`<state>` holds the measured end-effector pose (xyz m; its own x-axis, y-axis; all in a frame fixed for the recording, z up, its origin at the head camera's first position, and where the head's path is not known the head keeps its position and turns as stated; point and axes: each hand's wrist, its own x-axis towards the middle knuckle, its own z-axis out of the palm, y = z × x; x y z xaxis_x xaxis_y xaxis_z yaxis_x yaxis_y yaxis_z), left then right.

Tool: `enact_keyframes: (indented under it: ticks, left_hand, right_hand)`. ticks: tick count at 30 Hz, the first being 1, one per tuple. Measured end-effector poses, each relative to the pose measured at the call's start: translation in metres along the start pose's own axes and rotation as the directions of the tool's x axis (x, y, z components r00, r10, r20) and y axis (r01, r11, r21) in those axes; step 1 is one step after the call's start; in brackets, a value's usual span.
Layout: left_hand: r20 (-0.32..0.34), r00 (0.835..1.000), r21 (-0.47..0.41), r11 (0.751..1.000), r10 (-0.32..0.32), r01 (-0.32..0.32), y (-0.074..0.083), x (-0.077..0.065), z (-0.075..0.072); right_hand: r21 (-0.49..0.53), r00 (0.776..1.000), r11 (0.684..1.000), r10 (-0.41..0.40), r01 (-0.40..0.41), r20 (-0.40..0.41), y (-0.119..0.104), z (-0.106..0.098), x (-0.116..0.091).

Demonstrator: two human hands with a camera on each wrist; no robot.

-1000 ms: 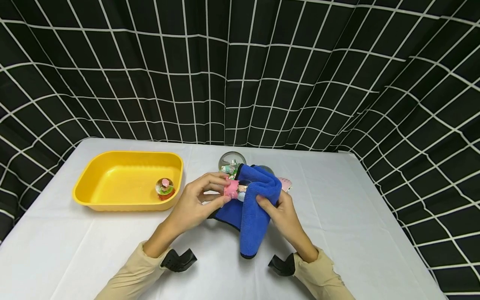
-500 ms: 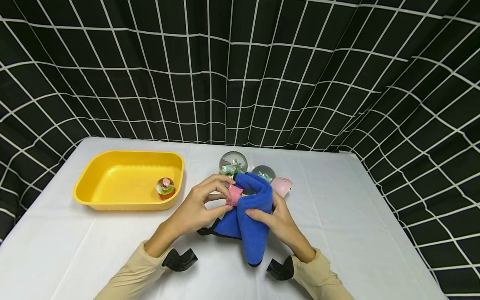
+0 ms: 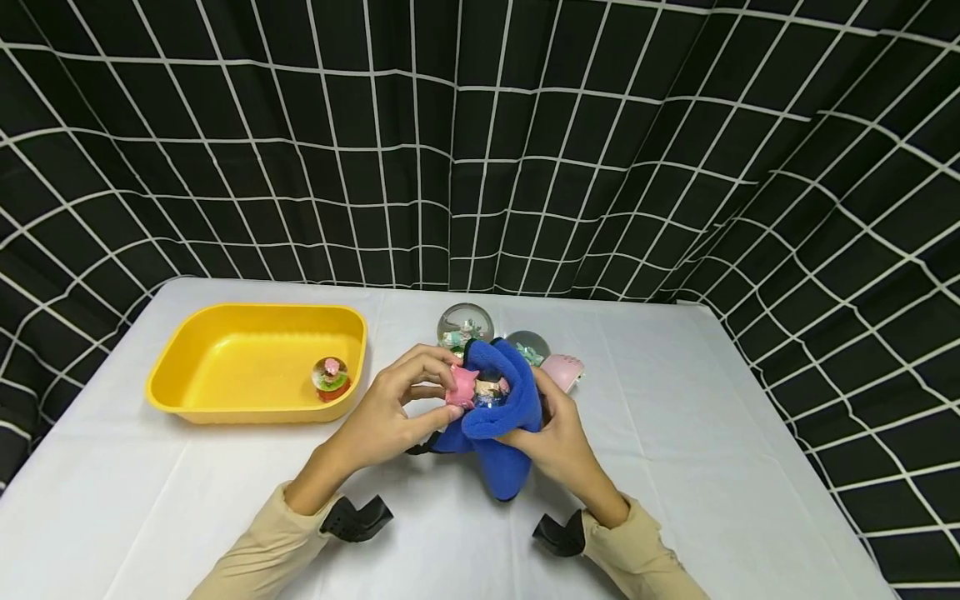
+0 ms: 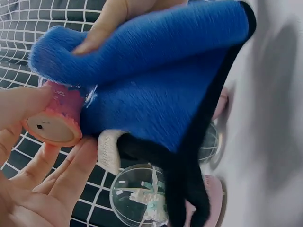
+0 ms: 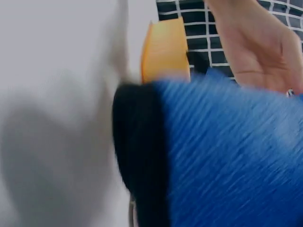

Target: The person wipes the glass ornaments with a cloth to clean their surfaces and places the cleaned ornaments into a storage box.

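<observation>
My left hand (image 3: 408,404) pinches the pink base of a small snow globe (image 3: 462,387) between thumb and fingers. The globe lies on its side, with its round end turned to the right; in the left wrist view the underside of the base (image 4: 52,128) shows. A blue cloth (image 3: 517,408) with black edging wraps around the globe's clear end. From the right, my right hand (image 3: 558,433) grips the cloth, thumb in front and the other fingers mostly hidden behind it. The cloth's lower part hangs down over the white table.
Just behind the hands stand a large snow globe (image 3: 465,327) and a second one (image 3: 528,346) with a pink base (image 3: 562,372). To the left is a yellow tub (image 3: 255,415) holding a small snow globe (image 3: 331,378). A black gridded curtain (image 3: 480,150) borders the table.
My right hand has turned the cloth around the globe, and its fold now opens towards the left, showing the figure inside. The left hand keeps its pinch on the base.
</observation>
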<state>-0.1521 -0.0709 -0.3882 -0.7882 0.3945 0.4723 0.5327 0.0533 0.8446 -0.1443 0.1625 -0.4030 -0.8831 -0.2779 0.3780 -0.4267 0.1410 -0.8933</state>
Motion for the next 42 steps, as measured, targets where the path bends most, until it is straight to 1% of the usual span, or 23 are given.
enact_keyframes:
  ticks: [3,6,9,13,17,20,26,30,32,34,36,38,40,42]
  left_hand:
    - [0.015,0.999,-0.040,0.998,-0.047,0.048,0.003,0.000,0.000]
    - [0.033,0.995,-0.083,0.992,-0.091,0.093,0.005,0.001,0.000]
    - [0.045,0.993,-0.104,0.988,-0.107,0.112,0.006,0.001,-0.001]
    - [0.052,0.993,-0.109,0.988,-0.108,0.113,0.006,0.002,-0.003]
    - [0.050,0.992,-0.076,0.989,-0.120,0.123,0.005,0.002,-0.004]
    - [0.041,0.991,-0.037,0.991,-0.125,0.127,0.004,0.002,-0.005]
    - [0.042,0.991,-0.013,0.992,-0.128,0.128,0.005,0.002,-0.006]
    - [0.058,0.992,0.010,0.993,-0.115,0.115,0.003,0.001,-0.005]
    - [0.071,0.993,0.036,0.995,-0.095,0.093,0.002,0.001,-0.005]
    - [0.085,0.994,0.086,0.995,-0.064,0.057,0.001,0.001,-0.004]
    - [0.105,0.994,0.137,0.990,-0.039,0.025,0.000,0.002,-0.004]
    - [0.121,0.992,0.167,0.986,-0.023,0.003,-0.001,0.001,-0.004]
    - [0.129,0.991,0.161,0.987,-0.036,0.015,-0.002,0.001,-0.003]
    - [0.126,0.990,0.136,0.990,-0.059,0.042,-0.001,0.002,-0.003]
  right_hand:
    - [-0.047,0.996,0.997,-0.063,0.059,-0.070,0.003,0.001,0.000]
    - [-0.063,0.988,0.992,-0.113,0.107,-0.103,0.005,0.000,0.002]
    - [-0.051,0.989,0.992,-0.122,0.118,-0.087,0.006,0.000,0.002]
    - [-0.033,0.994,0.996,-0.087,0.086,-0.062,0.003,-0.002,0.002]
    - [-0.019,0.996,0.998,-0.056,0.055,-0.070,0.001,-0.003,0.003]
    - [-0.017,0.995,0.998,-0.058,0.056,-0.078,-0.001,-0.003,0.003]
    - [-0.006,0.992,0.998,-0.064,0.063,-0.107,-0.001,-0.004,0.004]
    - [0.009,0.994,0.999,-0.052,0.053,-0.091,-0.002,-0.004,0.004]
    - [0.009,0.996,0.999,-0.041,0.042,-0.081,-0.003,-0.005,0.004]
    - [0.005,0.997,1.000,-0.028,0.029,-0.077,-0.004,-0.005,0.004]
    - [-0.007,0.997,1.000,-0.018,0.018,-0.072,-0.004,-0.005,0.004]
    - [-0.012,0.998,1.000,-0.011,0.010,-0.062,-0.005,-0.005,0.003]
    - [-0.017,0.999,1.000,0.003,-0.004,-0.048,-0.004,-0.004,0.003]
    - [-0.010,0.999,1.000,0.021,-0.022,-0.031,-0.004,-0.004,0.002]
